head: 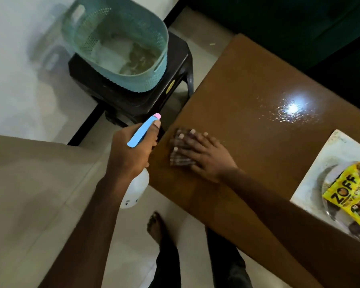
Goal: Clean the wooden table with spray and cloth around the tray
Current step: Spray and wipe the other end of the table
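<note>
Fingers [188,140] of right hand [206,156]: spread straight, pressed flat on cloth [180,161].
Left hand [131,150]: spray bottle [141,132] is gripped, held off the left edge of the worktop [247,80].
Cloth: near-left corner.
Next stroke: wet patch [291,109] lies far-right of cloth; tray [337,144] right.

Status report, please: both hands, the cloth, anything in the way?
Left hand grips spray bottle. Right hand flat on cloth, table corner. Tray apart, at right.

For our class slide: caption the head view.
Left hand grips a white spray bottle while right hand presses a striped cloth onto the brown wooden table.
</note>
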